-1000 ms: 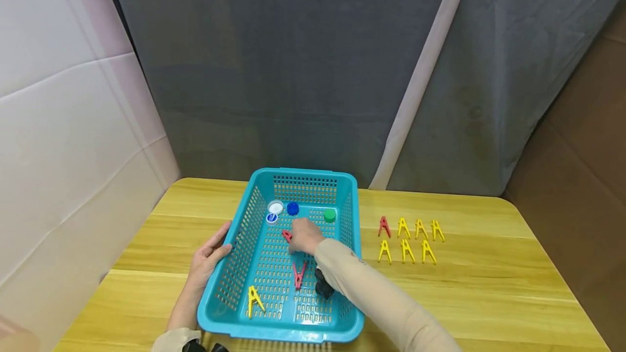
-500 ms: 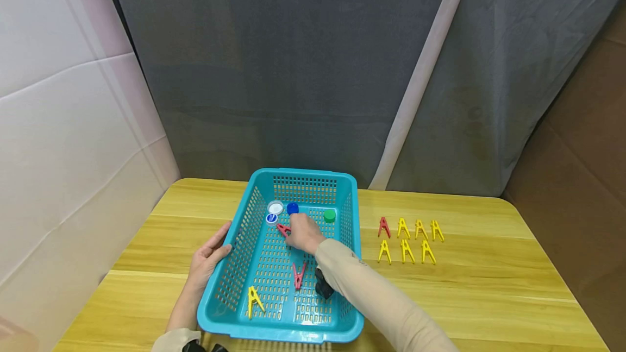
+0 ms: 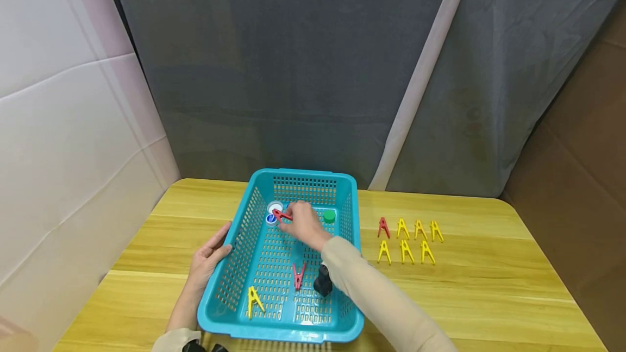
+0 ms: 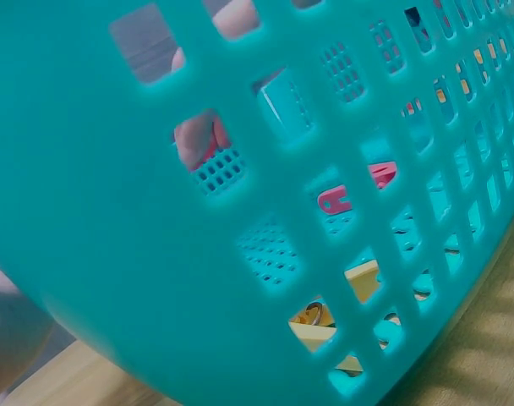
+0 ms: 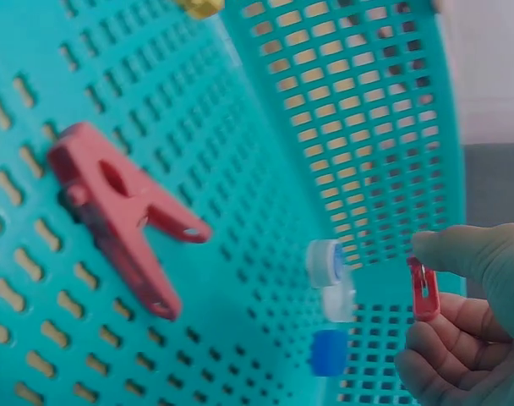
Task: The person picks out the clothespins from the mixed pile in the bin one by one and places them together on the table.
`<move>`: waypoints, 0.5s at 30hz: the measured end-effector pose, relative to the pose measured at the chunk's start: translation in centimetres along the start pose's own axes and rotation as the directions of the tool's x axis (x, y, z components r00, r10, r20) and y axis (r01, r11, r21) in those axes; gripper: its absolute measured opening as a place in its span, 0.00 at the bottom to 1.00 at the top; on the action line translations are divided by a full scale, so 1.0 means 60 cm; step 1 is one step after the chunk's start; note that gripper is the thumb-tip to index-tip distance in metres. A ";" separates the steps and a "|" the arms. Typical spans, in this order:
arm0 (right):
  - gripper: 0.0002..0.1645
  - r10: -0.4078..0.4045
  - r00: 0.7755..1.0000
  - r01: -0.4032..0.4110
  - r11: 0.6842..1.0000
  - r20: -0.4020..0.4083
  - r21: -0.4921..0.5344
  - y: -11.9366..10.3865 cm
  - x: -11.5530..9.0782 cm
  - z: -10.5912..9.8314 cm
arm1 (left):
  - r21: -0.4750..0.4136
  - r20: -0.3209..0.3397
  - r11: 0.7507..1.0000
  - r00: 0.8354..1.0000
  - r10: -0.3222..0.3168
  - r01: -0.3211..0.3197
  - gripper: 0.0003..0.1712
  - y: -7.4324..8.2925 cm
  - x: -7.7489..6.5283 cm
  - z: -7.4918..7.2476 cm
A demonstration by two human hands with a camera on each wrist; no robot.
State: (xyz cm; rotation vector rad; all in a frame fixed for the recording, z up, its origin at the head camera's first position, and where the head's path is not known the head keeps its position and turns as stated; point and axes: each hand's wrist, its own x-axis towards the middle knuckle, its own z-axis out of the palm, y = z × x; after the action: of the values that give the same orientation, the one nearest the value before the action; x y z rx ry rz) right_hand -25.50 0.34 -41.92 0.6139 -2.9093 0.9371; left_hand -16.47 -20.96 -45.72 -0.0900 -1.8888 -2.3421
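My right hand [image 3: 304,224] pinches a red clothespin [image 5: 424,292] between thumb and fingers, inside the turquoise basket [image 3: 279,333]. In the head view the clothespin overlaps the bottle caps at the far left. My left hand [image 3: 207,259] lies against the basket's left side, fingers extended, thumb at the rim. Another red clothespin [image 3: 299,277] lies on the basket floor, with a yellow clothespin [image 3: 254,302] near the front left corner. A clear-rimmed white cap [image 3: 274,206], a blue-and-white cap [image 3: 271,220], a green cap [image 3: 329,216] and a blue cap [image 5: 329,353] sit towards the far end.
On the wooden table [image 3: 489,287], right of the basket, two rows hold a red clothespin [image 3: 383,227] and several yellow clothespins [image 3: 407,252]. A grey curtain [image 3: 293,69] hangs behind the table, with a white panel [image 3: 73,124] at the left.
My right hand has moved towards the basket's far end, carrying the red clothespin up from the floor's middle to over the caps. The left hand and basket have stayed put.
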 end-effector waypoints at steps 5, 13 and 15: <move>0.14 -0.021 0.999 0.022 0.999 -0.042 0.029 -0.004 -0.006 -0.017 | 0.006 0.000 1.000 1.000 0.005 -0.005 0.28 -0.001 0.000 -0.001; 0.15 -0.051 0.995 0.055 0.998 -0.091 0.040 -0.002 -0.021 -0.048 | -0.002 -0.005 1.000 1.000 0.002 -0.002 0.28 -0.001 0.000 0.000; 0.15 -0.058 0.992 0.063 0.997 -0.110 0.037 0.000 -0.027 -0.055 | -0.005 -0.006 1.000 1.000 -0.002 0.002 0.28 -0.001 0.000 0.000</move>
State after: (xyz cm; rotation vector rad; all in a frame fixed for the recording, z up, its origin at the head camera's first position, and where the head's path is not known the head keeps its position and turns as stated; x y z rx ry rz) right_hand -24.34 2.80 -39.47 0.6281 -2.7666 0.9918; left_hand -16.45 -20.93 -45.76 -0.0817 -1.8815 -2.3457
